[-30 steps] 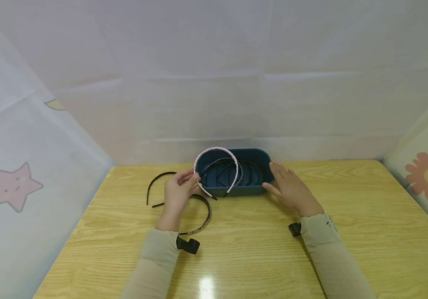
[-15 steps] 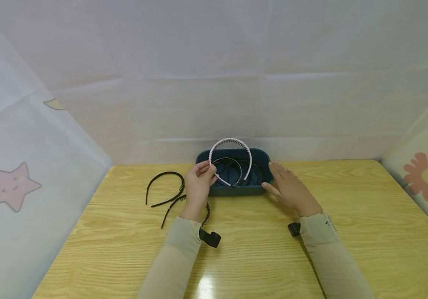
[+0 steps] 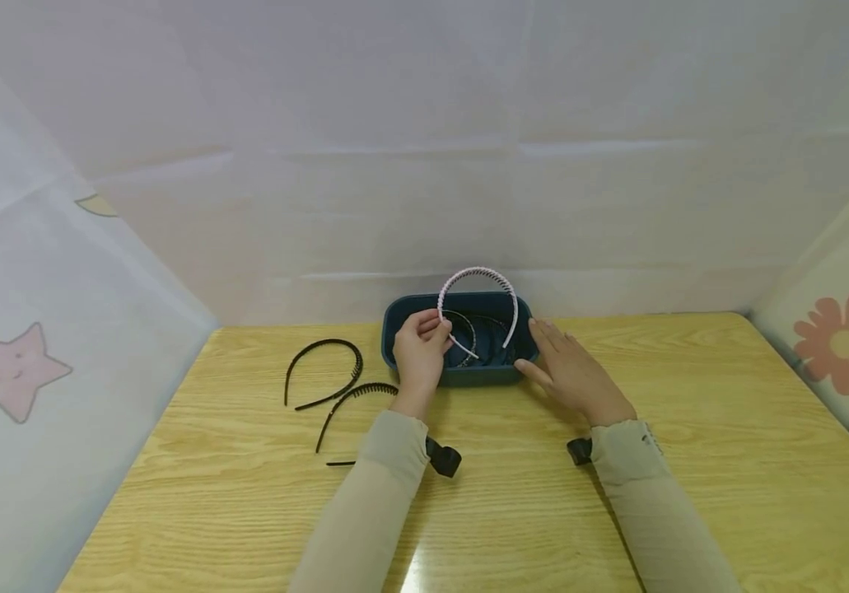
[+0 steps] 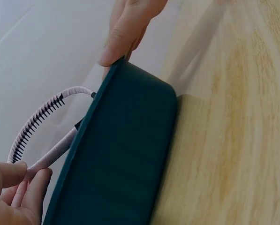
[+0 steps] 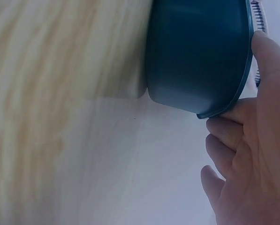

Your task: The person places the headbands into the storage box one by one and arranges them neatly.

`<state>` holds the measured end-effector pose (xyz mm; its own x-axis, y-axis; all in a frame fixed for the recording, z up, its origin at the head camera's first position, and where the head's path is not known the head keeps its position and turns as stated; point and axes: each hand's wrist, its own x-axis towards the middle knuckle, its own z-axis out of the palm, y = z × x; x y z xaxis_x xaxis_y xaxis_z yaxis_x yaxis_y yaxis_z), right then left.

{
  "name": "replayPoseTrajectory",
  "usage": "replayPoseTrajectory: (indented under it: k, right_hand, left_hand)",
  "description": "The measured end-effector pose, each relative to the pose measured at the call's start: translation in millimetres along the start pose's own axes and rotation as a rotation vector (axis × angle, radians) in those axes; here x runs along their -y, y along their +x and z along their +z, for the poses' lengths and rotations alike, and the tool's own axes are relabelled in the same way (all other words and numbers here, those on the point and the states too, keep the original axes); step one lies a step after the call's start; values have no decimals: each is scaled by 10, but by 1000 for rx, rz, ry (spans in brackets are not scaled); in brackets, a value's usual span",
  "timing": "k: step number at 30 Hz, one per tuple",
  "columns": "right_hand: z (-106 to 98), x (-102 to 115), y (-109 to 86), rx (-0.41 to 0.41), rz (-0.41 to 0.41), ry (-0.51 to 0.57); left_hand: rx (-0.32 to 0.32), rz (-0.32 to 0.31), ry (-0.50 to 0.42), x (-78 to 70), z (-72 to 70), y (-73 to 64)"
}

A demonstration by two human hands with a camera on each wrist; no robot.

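Observation:
My left hand (image 3: 420,352) pinches a white, toothed headband (image 3: 478,272) between thumb and fingers, raised over the dark blue box (image 3: 461,376). In the left wrist view, the ends of this headband (image 4: 48,152) pass behind the box rim. Inside the box lie several dark headbands (image 3: 471,333), partly covered by my left hand. My right hand (image 3: 576,375) touches the right end of the box, fingers extended and thumb at the front corner of the rim. In the right wrist view, its thumb (image 5: 268,51) rests against the rim.
Left of the box, a black headband (image 3: 320,344) and another toothed one (image 3: 331,420) lie on the wooden table (image 3: 513,511). A dark headband tip (image 3: 340,464) shows beside my left sleeve. A pale cloth wall (image 3: 424,165) stands right behind the box.
My left hand has carried the white headband rightward and farther over the box, uncovering the headbands on the table's left. My right hand stays at the box's right end.

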<state>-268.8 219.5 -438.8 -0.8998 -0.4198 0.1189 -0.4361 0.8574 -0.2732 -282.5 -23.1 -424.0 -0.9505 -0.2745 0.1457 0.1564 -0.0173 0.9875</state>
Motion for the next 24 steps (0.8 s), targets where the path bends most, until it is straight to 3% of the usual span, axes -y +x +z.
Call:
replayPoseTrajectory:
  k: [13,24]
  right_hand:
    - [-11,14,-8,-13,-7,-1]
    - [-13,20,-11,-16,-3,10]
  left_hand:
    - [-5,95,225,23,121,-28]
    - [38,137,401,44,142,-23]
